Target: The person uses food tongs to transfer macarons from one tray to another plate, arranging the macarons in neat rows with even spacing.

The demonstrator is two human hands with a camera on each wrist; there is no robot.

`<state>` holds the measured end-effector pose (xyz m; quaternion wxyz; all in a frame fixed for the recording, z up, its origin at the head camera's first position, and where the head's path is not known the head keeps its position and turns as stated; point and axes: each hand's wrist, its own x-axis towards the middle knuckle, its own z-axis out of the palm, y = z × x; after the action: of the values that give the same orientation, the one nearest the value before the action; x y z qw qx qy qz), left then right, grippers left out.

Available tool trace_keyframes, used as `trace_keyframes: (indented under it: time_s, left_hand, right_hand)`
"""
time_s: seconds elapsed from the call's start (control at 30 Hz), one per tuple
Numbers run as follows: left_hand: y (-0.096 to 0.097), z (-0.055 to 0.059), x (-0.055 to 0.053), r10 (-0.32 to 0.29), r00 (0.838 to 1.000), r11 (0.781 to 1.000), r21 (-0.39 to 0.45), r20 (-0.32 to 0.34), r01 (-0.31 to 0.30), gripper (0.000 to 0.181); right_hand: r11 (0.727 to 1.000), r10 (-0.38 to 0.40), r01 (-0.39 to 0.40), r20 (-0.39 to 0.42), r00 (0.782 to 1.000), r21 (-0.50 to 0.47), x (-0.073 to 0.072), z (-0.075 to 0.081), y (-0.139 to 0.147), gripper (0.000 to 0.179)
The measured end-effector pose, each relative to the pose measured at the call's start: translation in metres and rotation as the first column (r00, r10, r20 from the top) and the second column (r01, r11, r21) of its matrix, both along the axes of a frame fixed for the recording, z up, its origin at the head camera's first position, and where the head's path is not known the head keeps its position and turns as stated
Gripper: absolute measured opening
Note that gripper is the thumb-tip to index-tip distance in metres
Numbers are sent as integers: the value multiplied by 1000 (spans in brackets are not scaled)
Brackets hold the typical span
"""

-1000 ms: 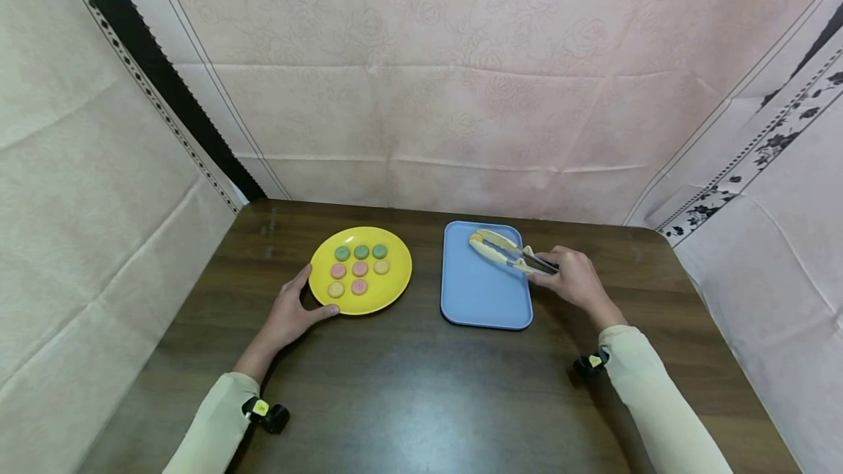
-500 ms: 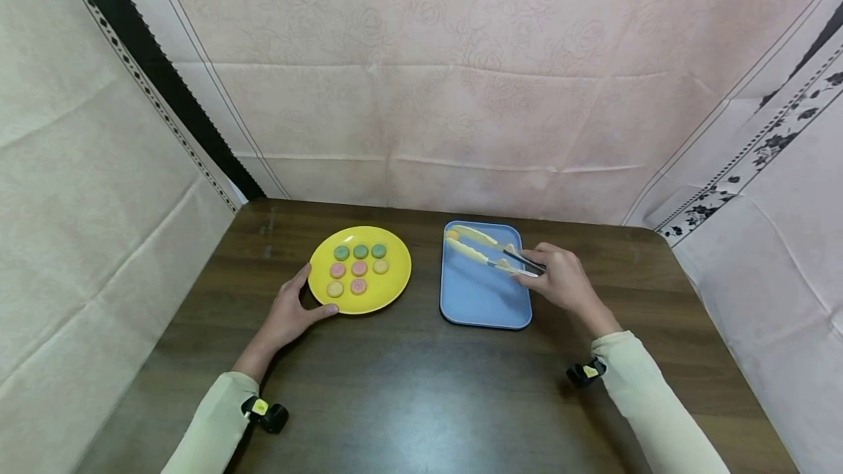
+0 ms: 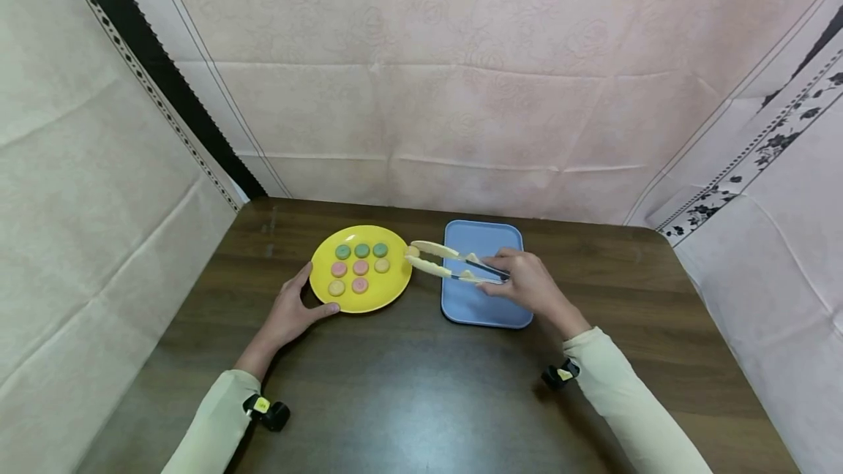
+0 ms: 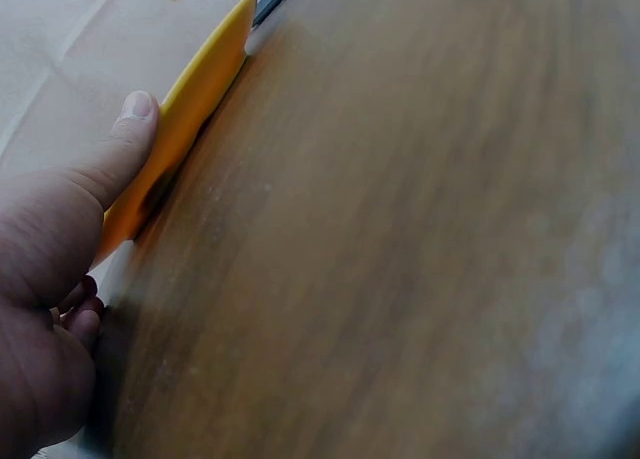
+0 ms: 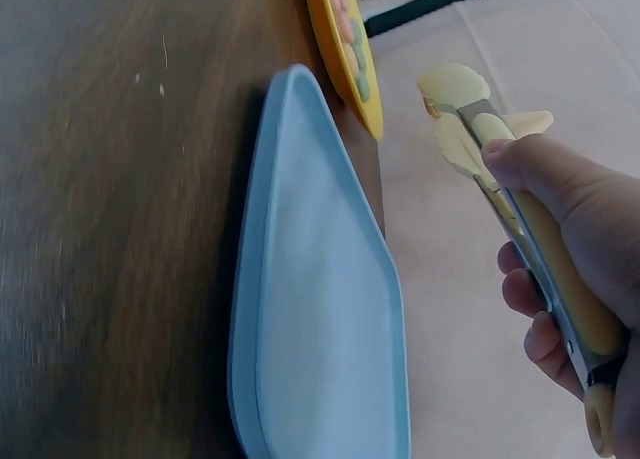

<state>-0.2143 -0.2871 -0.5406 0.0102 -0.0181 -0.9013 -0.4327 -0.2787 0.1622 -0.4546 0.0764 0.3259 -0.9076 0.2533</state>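
My left hand holds the yellow plate at its near left rim, with the thumb on the edge. Small round cookie-like pieces lie in rows on the plate: green at the back, pink and pale yellow ones nearer. In my right hand I grip a pair of cream-tipped tongs. Their tips pinch a pale yellow round piece beside the plate's right rim. In the right wrist view the tongs are raised above the tray, thumb along one arm.
The blue tray lies under the tongs and right hand, with nothing visible on it. A gap of brown table separates plate and tray. Behind the table's back edge hangs pale cloth, with more cloth on both sides.
My right hand has carried the tongs and the pinched yellow piece leftward from above the blue tray to the yellow plate's right rim. The left hand has stayed at the plate.
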Motion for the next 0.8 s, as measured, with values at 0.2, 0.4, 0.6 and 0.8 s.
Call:
trace_keyframes:
  time_s: [0.2,0.4,0.6,0.8]
  left_hand:
    - [-1,-1,-1,1,1000,1000,-5,-4,-1,119]
    - [-1,0,0,7,1000,1000,-12,6,-7,119]
    - [0,1,0,8,1000,1000,-10,11,-8,118]
    - [0,1,0,9,1000,1000,-17,10,-9,118]
  right_hand:
    - [994,109,-109,-39,993,8,-1,-4,-20,46]
    - [987,151,-149,-18,988,56,-3,0,-36,45]
    - [981,162,-164,30,986,105,-4,1,-46,41]
    - [978,163,-169,57,985,118,-6,-1,-51,40]
